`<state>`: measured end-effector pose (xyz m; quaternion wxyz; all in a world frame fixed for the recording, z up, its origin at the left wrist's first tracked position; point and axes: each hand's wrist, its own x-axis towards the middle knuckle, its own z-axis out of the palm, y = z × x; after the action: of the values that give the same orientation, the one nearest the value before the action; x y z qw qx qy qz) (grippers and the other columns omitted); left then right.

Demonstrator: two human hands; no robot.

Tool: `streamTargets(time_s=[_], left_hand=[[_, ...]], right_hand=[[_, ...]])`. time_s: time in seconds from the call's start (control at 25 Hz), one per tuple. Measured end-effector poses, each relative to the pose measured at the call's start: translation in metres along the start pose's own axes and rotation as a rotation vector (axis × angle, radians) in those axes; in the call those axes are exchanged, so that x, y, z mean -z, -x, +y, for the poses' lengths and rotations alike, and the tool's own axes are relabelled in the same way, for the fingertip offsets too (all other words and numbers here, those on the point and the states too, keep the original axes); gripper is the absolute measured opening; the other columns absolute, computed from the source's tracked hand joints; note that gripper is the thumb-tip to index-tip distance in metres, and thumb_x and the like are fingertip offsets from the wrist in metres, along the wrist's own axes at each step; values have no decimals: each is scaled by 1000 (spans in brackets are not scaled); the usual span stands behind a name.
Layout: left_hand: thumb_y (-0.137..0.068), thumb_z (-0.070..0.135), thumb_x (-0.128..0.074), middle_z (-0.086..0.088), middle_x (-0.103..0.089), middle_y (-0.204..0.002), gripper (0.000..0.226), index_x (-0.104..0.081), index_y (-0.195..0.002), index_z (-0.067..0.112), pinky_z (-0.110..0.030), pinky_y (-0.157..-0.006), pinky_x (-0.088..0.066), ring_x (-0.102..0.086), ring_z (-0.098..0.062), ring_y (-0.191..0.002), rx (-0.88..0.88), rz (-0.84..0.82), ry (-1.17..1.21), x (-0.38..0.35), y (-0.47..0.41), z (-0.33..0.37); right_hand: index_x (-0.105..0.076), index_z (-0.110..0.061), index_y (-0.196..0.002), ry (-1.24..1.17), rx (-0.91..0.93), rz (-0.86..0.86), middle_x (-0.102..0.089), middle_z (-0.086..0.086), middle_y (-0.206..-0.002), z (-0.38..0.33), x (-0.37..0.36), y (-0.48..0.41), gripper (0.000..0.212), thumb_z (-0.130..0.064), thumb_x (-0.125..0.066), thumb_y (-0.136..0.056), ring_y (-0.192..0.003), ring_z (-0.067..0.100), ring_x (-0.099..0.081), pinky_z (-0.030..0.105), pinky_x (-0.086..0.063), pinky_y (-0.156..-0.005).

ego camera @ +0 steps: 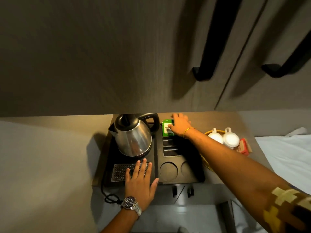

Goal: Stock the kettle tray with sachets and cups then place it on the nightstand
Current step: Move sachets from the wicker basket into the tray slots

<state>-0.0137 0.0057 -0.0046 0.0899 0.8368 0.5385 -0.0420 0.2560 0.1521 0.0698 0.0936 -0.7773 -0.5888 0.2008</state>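
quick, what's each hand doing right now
Left hand: open, flat on the tray's drip grille, holding nothing.
Right hand: on the green sachets in the tray's far slot; grip cannot be told.

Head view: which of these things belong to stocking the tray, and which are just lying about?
Belong:
tray
green sachets under the right hand
two white cups in the basket
left hand flat on the tray

Lying about:
kettle
kettle cord
red packet

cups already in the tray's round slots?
No: both round recesses are empty, and the two white cups sit upside down in the basket beside the tray.
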Motion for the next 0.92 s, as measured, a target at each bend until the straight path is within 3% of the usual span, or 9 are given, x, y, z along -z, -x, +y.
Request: streamTargets(time_s=[0.16,0.32,0.44,0.56,0.68,0.84,0.92], left_hand=[[-97,61,-29,-10,-42,-162,70,-48,-151,20,-68,-111,-39,-41,-33,-149,-25,38,-16,-5,-1,-1],[-98,63,-14,-11,-43,-161,77,-50,-149,19,-69,-109,-39,-43,-34,-148,-51,87,-21,-5,-2,0],[-97,66,-7,-12,-44,-161,83,-51,-149,18,-70,-110,-37,-43,-35,-147,-48,98,0,-4,-1,2],[-96,67,-5,-15,-47,-159,87,-53,-147,15,-72,-109,-37,-45,-37,-145,-54,103,17,-2,-1,3],[-95,68,-3,-17,-49,-157,90,-53,-146,14,-73,-107,-37,-46,-39,-144,-57,97,23,-1,0,4],[-95,69,-1,-19,-50,-156,92,-54,-145,12,-74,-106,-38,-48,-41,-143,-53,103,14,2,0,6],[-95,69,-2,-19,-51,-155,92,-55,-144,12,-74,-106,-38,-49,-41,-142,-52,92,11,3,1,7]], right_hand=[[-59,-8,-132,-149,-77,215,-56,20,-138,57,23,42,41,-27,-63,-95,-129,41,-51,50,-43,-108],[-67,-6,-102,-203,-345,574,-67,19,-109,142,30,117,15,-14,-63,-89,-103,41,-63,46,-51,-86],[-66,-6,-99,-177,-525,717,-66,19,-105,176,16,156,15,-19,-62,-93,-94,36,-62,35,-42,-72],[-66,-7,-105,-293,-618,726,-66,18,-107,184,3,165,29,-34,-58,-101,-92,34,-66,35,-49,-71],[-64,-7,-116,-332,-640,649,-67,18,-115,184,-5,161,27,-29,-62,-100,-100,36,-69,45,-60,-83],[-62,-10,-131,-268,-650,592,-69,19,-123,180,-3,158,40,-33,-66,-98,-109,37,-70,50,-61,-94],[-65,-11,-128,-203,-627,602,-71,19,-119,183,-3,156,38,-35,-66,-98,-105,36,-72,48,-61,-92]])
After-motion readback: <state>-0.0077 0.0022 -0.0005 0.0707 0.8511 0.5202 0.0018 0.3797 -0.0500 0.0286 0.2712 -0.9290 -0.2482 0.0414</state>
